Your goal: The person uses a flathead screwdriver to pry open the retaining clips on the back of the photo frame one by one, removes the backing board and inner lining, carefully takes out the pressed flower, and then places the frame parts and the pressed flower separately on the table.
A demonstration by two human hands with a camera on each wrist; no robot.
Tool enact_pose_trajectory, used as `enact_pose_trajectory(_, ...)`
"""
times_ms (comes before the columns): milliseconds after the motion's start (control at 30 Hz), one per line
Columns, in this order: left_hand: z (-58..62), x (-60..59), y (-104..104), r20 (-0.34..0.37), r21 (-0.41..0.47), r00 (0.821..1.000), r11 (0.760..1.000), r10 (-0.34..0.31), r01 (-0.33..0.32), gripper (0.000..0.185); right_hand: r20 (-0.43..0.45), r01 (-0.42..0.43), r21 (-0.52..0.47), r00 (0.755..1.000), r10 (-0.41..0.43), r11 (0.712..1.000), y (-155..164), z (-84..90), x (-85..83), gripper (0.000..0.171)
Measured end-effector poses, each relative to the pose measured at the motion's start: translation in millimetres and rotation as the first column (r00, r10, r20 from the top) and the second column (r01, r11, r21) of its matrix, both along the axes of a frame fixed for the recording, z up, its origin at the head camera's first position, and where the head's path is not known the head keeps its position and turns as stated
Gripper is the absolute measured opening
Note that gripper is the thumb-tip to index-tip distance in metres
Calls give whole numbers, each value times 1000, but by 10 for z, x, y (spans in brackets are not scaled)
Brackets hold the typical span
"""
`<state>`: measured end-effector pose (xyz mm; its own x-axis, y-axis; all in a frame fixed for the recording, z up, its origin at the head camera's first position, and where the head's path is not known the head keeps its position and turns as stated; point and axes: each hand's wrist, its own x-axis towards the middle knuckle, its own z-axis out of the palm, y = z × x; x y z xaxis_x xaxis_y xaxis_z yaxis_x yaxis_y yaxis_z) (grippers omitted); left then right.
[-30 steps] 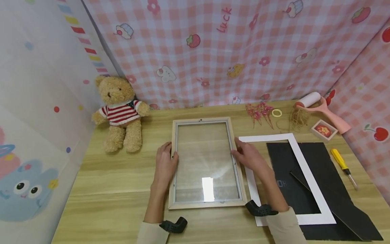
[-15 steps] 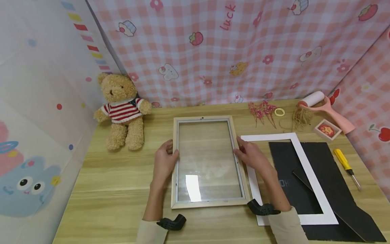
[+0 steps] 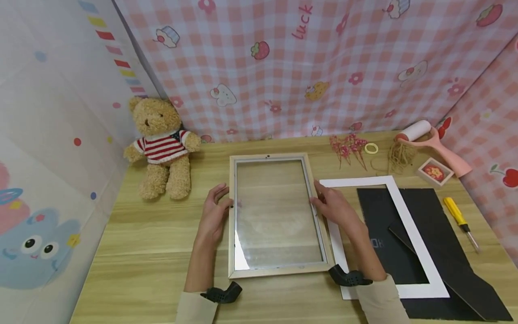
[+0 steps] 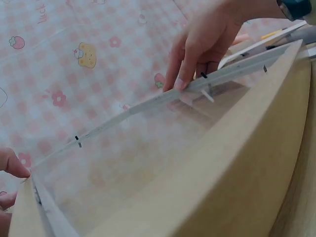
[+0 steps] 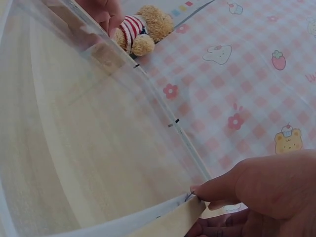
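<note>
A light wooden picture frame (image 3: 279, 271) with a glass pane (image 3: 275, 211) lies flat on the table in front of me. My left hand (image 3: 214, 211) holds its left rail, thumb at the inner edge. My right hand (image 3: 333, 207) holds the right rail. In the left wrist view the right hand (image 4: 202, 44) presses its fingertips on the far rail of the frame (image 4: 237, 163). The right wrist view shows the right hand's (image 5: 261, 192) thumb on the pane's edge with fingers curled below, and the left hand (image 5: 101, 7) at the far side.
A teddy bear (image 3: 159, 144) sits at the back left. To the right lie a white mat (image 3: 404, 216) over black backing boards (image 3: 429, 234), and a yellow screwdriver (image 3: 457, 216). A lint roller (image 3: 429, 135), dried flowers (image 3: 348, 148), twine (image 3: 400, 155) and a small box (image 3: 435, 172) are at the back right.
The bright reflection on the glass has slid from the lower middle to the lower left corner. My left hand's fingers have spread a little along the left rail. The right hand stays put.
</note>
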<state>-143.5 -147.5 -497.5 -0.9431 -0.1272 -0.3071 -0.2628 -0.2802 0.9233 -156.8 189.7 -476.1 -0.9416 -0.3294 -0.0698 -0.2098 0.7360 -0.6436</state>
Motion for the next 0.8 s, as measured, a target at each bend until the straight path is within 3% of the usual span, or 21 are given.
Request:
enact_pose_trajectory(267, 0, -11, 2, -10, 92, 1000, 996, 9, -8, 68, -9, 0, -7, 1000, 0, 1000, -3, -6, 6, 60)
enact_pose_trajectory(600, 20, 15, -17, -32, 89, 997, 994, -65, 68, 57, -15, -1, -10, 1000, 1, 1000, -4, 22, 23, 60)
enact_pose_trajectory(800, 7, 27, 13, -41, 16, 995, 996, -87, 88, 37, -11, 0, 1, 1000, 0, 1000, -10, 9, 9, 60)
